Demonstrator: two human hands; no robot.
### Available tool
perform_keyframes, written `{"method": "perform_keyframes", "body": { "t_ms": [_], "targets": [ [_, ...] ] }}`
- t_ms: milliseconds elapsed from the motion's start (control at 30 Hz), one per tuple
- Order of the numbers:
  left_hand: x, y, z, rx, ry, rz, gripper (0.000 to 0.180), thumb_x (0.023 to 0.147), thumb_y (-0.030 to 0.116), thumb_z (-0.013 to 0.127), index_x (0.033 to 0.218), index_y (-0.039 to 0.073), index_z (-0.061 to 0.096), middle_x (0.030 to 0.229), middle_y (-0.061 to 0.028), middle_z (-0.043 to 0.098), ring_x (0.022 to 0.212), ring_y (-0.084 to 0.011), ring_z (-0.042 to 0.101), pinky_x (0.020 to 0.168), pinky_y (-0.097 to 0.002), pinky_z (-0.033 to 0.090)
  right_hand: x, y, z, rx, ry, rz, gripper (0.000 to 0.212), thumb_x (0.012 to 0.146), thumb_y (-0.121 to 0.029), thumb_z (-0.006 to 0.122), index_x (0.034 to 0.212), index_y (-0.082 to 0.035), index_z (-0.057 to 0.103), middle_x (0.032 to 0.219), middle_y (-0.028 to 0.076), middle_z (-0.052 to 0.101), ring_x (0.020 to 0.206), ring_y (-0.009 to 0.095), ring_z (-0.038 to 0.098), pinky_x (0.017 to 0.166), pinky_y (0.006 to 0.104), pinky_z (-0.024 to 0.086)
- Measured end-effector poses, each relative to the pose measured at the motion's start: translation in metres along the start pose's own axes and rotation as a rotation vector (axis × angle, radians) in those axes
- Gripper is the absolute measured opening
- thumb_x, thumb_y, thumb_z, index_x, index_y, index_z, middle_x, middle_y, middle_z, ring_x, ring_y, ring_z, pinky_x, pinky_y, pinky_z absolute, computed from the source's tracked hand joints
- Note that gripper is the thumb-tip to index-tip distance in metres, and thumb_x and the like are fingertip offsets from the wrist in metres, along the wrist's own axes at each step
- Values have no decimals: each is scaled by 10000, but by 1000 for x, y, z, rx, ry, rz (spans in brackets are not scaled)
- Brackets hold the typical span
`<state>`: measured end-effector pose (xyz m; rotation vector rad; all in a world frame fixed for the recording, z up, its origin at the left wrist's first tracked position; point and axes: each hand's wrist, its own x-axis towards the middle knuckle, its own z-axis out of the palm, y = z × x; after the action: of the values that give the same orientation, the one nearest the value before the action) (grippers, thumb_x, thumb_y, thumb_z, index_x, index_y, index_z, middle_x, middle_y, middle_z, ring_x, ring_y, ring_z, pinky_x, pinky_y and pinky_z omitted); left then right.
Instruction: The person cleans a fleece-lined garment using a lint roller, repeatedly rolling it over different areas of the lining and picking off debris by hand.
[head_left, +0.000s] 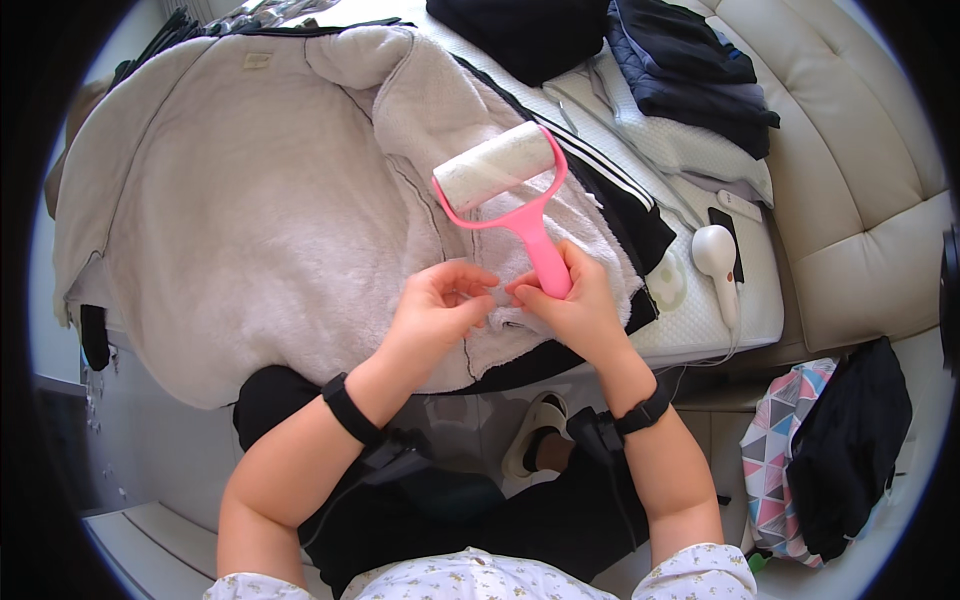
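My right hand (583, 312) is wrapped round the pink handle of a lint roller (548, 250), its white roll tilted up and away from me. Beside it, my left hand (430, 315) has its fingers curled in toward the thumb, close to the right fingertips. Whether anything tiny is between the left fingers is too small to make out. Beneath both hands spreads a coat (250, 200), opened out with its cream fleece lining facing up. The roll is over the coat's right part; I cannot tell if it touches the fleece.
Folded dark clothes (690, 85) and a black garment (520, 35) lie at the back. To the right are a white handheld device (714, 252) with a cord, a dark phone (727, 240) and a beige padded backrest (850, 180). A triangle-patterned bag (785, 450) sits lower right.
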<state>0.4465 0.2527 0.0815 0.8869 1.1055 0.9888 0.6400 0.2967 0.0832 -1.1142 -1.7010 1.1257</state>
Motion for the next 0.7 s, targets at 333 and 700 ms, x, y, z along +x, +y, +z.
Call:
{"method": "perform_keyframes", "body": {
  "t_ms": [333,700],
  "targets": [
    [-4,3,16,146,27,361,101,821,-50,652,909,-20,690,800,-58,696,746,-87,659,617,-225,501,-10,-26,4,319,-54,115,211,795,-3,712,859,-13,510,813,84,679,735,105,642,658,256,531],
    [4,-12,10,1154,176,722,273,751,22,708,1012,98,709,798,-78,601,664,-223,623,617,-332,506,-28,-45,-66,-151,91,-66,278,800,-95,750,1042,3,653,728,-10,589,580,51,497,532,196,395]
  ]
}}
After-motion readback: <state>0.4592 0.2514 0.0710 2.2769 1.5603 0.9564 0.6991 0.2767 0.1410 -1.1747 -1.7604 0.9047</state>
